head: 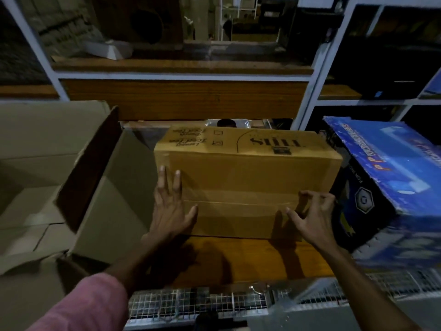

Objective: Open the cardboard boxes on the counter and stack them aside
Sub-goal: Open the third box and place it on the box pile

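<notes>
A sealed brown cardboard box (248,177) with clear tape along its seam stands on the wooden counter (238,256) in the middle of the view. My left hand (170,209) lies flat on the box's left side with straight fingers. My right hand (310,216) hovers at the box's right end, fingers curled like claws at the tape edge; whether they hold the tape I cannot tell. An opened, larger cardboard box (55,187) with raised flaps sits at the left.
A blue printed carton (391,177) leans tilted at the right, close to the brown box. Behind the counter stand white-framed shelves (181,75) with wooden boards. A wire mesh (195,304) runs along the counter's front edge.
</notes>
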### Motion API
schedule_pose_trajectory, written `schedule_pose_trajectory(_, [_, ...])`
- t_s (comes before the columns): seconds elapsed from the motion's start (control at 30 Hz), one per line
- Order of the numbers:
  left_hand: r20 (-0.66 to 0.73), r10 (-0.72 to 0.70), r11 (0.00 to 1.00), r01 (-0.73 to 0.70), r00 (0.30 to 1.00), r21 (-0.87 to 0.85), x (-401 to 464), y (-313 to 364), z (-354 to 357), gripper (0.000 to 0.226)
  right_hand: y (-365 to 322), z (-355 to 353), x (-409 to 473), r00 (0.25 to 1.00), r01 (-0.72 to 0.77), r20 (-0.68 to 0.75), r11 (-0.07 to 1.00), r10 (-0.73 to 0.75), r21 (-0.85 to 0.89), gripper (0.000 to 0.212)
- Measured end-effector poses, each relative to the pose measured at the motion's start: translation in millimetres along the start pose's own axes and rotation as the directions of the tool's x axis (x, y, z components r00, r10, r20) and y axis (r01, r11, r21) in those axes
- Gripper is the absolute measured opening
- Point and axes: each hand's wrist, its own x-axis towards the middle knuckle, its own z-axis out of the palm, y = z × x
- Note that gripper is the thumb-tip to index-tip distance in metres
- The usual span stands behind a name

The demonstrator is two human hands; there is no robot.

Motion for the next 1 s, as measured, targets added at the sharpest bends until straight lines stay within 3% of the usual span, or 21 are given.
schedule_pose_trajectory(0.13, [0.057, -0.068, 0.997, 0.069, 0.996, -0.026, -34, 4, -16, 0.104, -3, -16, -19, 0.999, -0.029, -0.015, 0.998, 0.029, 0.049, 0.059])
schedule_pose_trajectory(0.33, [-0.106, -0.095, 0.995, 0.096, 0.99, 0.004, -31, 15, -53, 0.075, -33, -60, -13, 0.972, 0.056, -0.234, 0.944, 0.023, 0.324, 0.043])
schedule_pose_trajectory(0.4, [-0.136, -0.087, 0.996, 0.091, 0.987, 0.019, -17, 22, -64, 0.067, -44, -76, 0, 0.969, 0.079, -0.248, 0.944, 0.003, 0.321, 0.046])
schedule_pose_trajectory(0.5, [-0.113, -0.103, 0.989, 0.114, 0.988, 0.091, 11, 31, -76, 0.055, -51, -88, 24, 0.992, 0.032, -0.123, 0.982, -0.009, 0.186, 0.055])
schedule_pose_trajectory(0.73, [0.099, -0.189, 0.969, 0.169, 0.977, 0.179, 86, 39, -86, 0.065, -69, -97, 80, 0.979, -0.04, 0.193, 0.994, 0.059, -0.1, 0.069])
schedule_pose_trajectory(0.87, [0.253, -0.234, 0.967, 0.198, 0.939, 0.159, 133, 33, -80, 0.077, -76, -95, 113, 0.956, -0.041, 0.276, 0.976, 0.1, -0.212, 0.075])
schedule_pose_trajectory(1.0, [0.297, -0.258, 0.959, 0.207, 0.919, 0.192, 167, 22, -68, 0.085, -77, -84, 144, 0.928, -0.014, 0.348, 0.947, 0.131, -0.32, 0.084])
